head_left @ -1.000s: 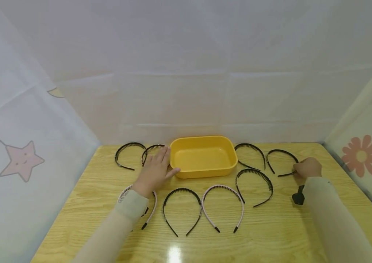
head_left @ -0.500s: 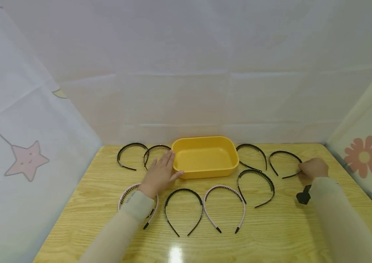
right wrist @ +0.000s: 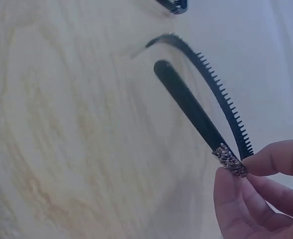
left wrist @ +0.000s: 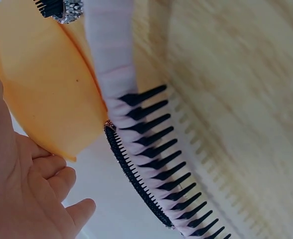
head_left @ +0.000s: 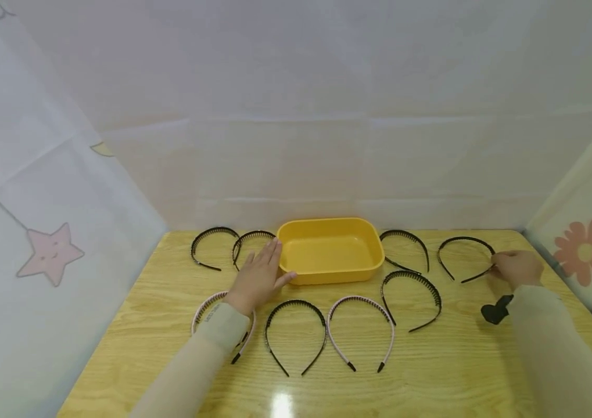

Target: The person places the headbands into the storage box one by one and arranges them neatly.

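At the right of the table in the head view, my right hand [head_left: 519,268] pinches one side of a black headband [head_left: 465,238]. The right wrist view shows thumb and fingers on its glittery section [right wrist: 229,160], with comb teeth along the far arc. My left hand [head_left: 260,277] lies against the left side of a yellow plastic basin [head_left: 329,278], fingers extended along its rim and thumb at the front corner. Under the left wrist is a pink headband [left wrist: 111,55] with black teeth, partly hidden by the sleeve in the head view.
Two black headbands [head_left: 214,229] lie behind the left hand. Another black one [head_left: 405,233] sits right of the basin, with a black one [head_left: 411,274] in front. Nearer lie a black headband [head_left: 296,302] and a pink one [head_left: 361,299]. White cloth walls [head_left: 285,168] surround the table.
My right hand has shifted slightly to the right, with the black headband moving along with it. The left hand stays at the basin. The whole head view has drifted a little.
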A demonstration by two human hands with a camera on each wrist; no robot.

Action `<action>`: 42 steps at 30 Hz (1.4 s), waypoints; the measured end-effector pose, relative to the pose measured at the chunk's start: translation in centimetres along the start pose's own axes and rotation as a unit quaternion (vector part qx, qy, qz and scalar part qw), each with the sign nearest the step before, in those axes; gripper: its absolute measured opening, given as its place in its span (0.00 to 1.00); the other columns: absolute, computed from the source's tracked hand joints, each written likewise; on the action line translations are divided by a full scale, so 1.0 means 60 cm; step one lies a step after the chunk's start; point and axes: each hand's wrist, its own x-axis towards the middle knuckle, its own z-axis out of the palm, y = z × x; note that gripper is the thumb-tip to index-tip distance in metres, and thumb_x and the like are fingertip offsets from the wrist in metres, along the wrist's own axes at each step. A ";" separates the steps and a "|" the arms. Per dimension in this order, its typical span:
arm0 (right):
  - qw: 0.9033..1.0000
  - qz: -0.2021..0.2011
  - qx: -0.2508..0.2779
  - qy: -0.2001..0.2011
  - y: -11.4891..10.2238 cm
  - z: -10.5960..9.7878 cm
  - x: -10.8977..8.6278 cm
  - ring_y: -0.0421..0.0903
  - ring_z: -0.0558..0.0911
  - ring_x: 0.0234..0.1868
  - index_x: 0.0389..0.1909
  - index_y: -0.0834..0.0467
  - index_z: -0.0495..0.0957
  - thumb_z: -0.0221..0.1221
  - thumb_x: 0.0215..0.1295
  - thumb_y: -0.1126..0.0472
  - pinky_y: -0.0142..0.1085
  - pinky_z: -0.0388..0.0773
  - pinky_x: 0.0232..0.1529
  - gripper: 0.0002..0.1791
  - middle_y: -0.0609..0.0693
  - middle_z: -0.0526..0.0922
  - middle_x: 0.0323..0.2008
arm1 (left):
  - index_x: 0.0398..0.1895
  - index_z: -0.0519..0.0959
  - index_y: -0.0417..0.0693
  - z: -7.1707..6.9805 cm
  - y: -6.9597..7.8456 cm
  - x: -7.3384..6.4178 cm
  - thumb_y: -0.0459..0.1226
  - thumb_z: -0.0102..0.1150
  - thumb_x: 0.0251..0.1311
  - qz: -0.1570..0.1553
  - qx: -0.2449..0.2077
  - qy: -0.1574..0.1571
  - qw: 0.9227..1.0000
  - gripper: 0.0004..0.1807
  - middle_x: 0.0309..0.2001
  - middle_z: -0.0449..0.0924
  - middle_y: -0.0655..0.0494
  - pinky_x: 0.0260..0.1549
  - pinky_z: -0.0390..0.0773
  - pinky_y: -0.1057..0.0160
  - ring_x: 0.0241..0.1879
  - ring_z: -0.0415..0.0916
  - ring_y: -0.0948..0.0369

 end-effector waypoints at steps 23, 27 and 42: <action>0.975 -0.051 0.213 -0.037 -0.108 0.034 -0.053 0.35 0.86 0.30 0.52 0.62 0.77 0.59 0.72 0.66 0.29 0.86 0.36 0.11 0.37 0.82 0.30 | 0.82 0.42 0.40 0.012 -0.006 0.002 0.66 0.34 0.74 -0.001 0.006 0.014 1.000 0.49 0.82 0.40 0.45 0.75 0.48 0.40 0.80 0.40 0.51; 0.970 -0.082 0.217 -0.065 -0.127 0.057 -0.067 0.35 0.85 0.32 0.59 0.70 0.72 0.58 0.73 0.68 0.28 0.85 0.37 0.17 0.39 0.83 0.32 | 0.82 0.41 0.40 0.011 -0.004 0.002 0.66 0.34 0.74 -0.001 0.008 0.010 1.000 0.49 0.81 0.40 0.45 0.76 0.46 0.41 0.80 0.40 0.51; 0.968 -0.118 0.172 -0.140 -0.189 0.155 -0.105 0.35 0.85 0.36 0.68 0.75 0.65 0.58 0.74 0.64 0.28 0.85 0.44 0.28 0.43 0.82 0.39 | 0.82 0.41 0.40 0.020 -0.003 0.008 0.67 0.32 0.73 -0.002 0.017 0.010 1.000 0.50 0.82 0.39 0.45 0.76 0.48 0.42 0.80 0.39 0.52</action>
